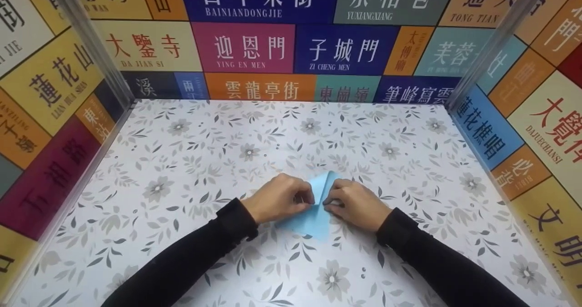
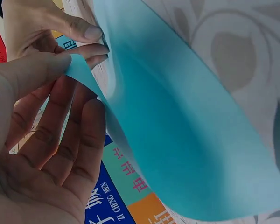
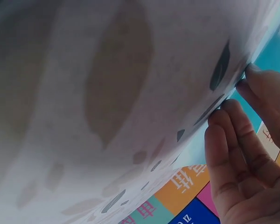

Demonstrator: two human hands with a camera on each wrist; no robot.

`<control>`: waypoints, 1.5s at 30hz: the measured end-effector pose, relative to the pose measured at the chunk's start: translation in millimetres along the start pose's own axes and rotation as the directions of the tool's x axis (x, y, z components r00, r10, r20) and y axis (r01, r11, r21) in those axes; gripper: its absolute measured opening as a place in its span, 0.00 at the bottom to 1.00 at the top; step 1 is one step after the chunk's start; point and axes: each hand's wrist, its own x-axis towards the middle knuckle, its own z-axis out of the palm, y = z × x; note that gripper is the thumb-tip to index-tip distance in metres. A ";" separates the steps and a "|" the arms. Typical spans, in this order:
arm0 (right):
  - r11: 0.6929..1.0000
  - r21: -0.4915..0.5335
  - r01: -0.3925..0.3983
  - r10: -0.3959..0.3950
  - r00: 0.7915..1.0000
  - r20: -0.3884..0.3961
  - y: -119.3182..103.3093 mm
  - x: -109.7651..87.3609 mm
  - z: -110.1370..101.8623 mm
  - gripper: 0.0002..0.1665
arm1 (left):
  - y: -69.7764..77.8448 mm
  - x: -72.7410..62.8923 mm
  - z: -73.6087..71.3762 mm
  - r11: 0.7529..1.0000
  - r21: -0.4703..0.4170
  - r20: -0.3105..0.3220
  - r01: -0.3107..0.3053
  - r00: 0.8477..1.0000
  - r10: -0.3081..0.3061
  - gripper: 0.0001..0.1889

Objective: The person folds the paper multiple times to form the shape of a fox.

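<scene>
A light blue sheet of paper (image 1: 309, 225) lies on the flower-patterned tabletop, partly folded over, with a raised flap between the two hands. My left hand (image 1: 278, 198) pinches a corner of the paper between thumb and forefinger; in the left wrist view its other fingers (image 2: 91, 140) hang loosely curled. From the right side, my right hand (image 1: 357, 204) pinches the paper's edge close to the table, as its thumb (image 3: 266, 84) and fingertips in the right wrist view suggest. Both hands partly cover the sheet, and its far tip shows above the right hand's knuckles.
The white tabletop (image 1: 204, 134) carries grey flowers and leaves. Panels of coloured blocks with Chinese lettering stand behind it (image 1: 245, 47), at the left and at the right. Clear strips (image 1: 495, 47) run along the corners of the enclosure.
</scene>
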 end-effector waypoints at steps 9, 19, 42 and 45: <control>1.000 -0.004 0.008 -0.008 1.000 -0.012 3.4 1.4 1.7 0.05 | 3.7 -3.7 9.3 1.000 0.024 0.016 -0.005 1.000 0.005 0.04; 1.000 -0.005 0.015 -0.015 1.000 -0.005 5.2 -1.2 -1.5 0.02 | 8.2 -5.0 18.2 0.999 0.044 0.053 0.011 0.999 -0.014 0.04; 0.999 0.046 0.029 -0.032 0.998 0.061 11.1 -5.6 -11.1 0.05 | 16.8 -10.9 38.0 0.995 0.088 0.074 -0.048 0.996 0.042 0.03; 0.998 0.053 0.036 -0.039 0.997 0.064 11.6 -6.4 -12.5 0.05 | 17.3 -11.7 40.0 0.989 0.129 0.069 -0.071 0.996 0.062 0.03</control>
